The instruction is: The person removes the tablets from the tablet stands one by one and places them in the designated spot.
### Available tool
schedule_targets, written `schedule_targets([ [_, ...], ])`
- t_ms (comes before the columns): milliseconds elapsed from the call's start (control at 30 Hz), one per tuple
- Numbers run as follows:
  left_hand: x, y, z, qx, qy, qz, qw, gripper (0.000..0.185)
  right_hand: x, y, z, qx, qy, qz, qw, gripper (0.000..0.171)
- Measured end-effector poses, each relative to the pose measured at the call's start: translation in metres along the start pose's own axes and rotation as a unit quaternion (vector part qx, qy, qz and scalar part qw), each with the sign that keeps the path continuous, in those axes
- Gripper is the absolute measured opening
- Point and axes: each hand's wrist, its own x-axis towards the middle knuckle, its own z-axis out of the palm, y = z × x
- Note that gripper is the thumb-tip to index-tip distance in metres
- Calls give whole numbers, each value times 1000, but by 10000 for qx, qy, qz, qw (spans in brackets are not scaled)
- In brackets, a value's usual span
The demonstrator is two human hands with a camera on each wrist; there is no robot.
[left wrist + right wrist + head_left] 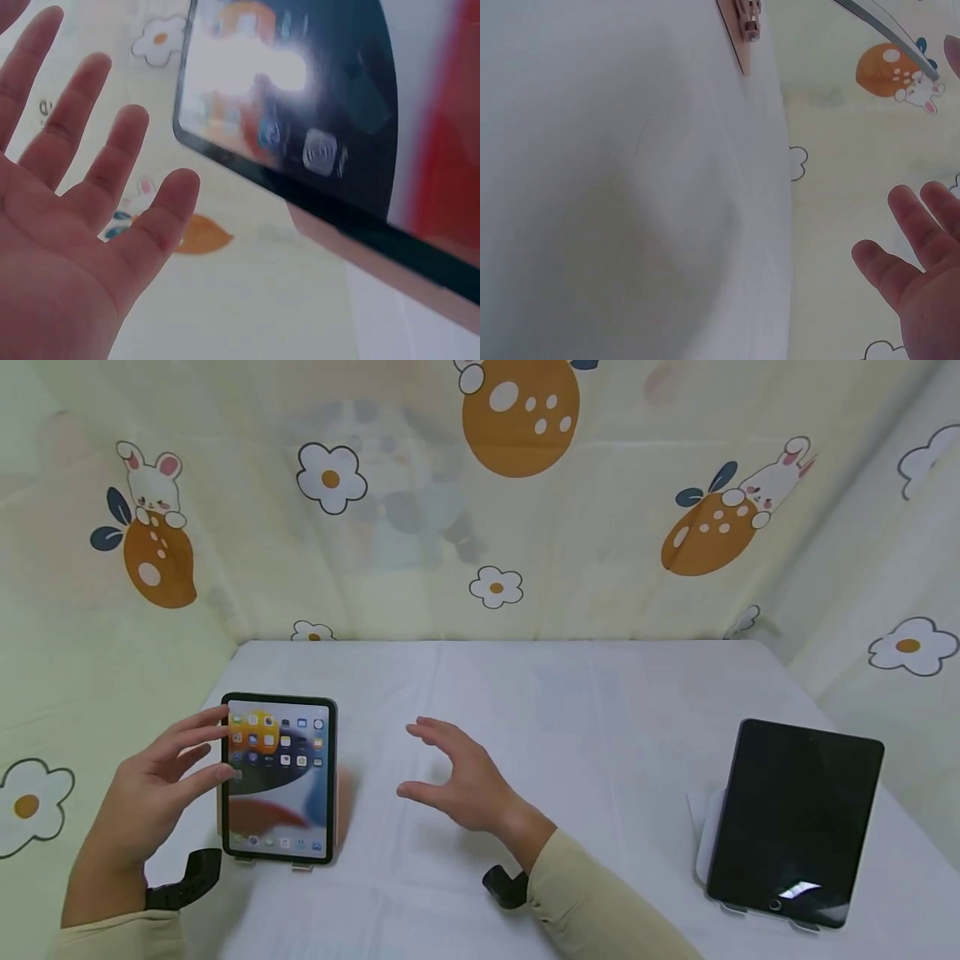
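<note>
A tablet [278, 777] with a lit home screen of app icons leans upright on a stand at the left of the table. My left hand [153, 785] is at its left edge, its fingertips overlapping that edge in the head view. The left wrist view has the spread fingers of the left hand [90, 202] beside the tablet [330, 97], with a gap between. To the right of the tablet, my right hand [465, 781] hovers over the table with thumb and fingers apart, holding nothing. The right wrist view shows the right hand's [930, 292] fingers extended.
A second tablet [797, 822] with a dark screen stands on a holder at the table's right side. White cloth covers the table [585, 735]. Patterned curtains [600, 568] with flowers and rabbits hang behind it and at both sides. Black wrist straps [187, 881] sit on both wrists.
</note>
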Motion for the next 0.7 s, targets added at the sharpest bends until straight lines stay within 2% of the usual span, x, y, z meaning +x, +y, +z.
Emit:
schedule_targets([
  [100,4,-8,-4,-95,-61,-80,9999,43,7,-4,4,52,-67,-116,9999,67],
  [367,13,-31,-8,-129,-458,-888,9949,48,22,-14,17,500,-454,-133,9976,66],
  [500,14,-40,-5,-448,-592,-1239,9895,48,28,-19,21,575,-598,-171,9964,66],
  [700,19,-46,-1,-1019,-571,-1439,9827,46,39,-26,28,464,-766,-207,9958,68],
])
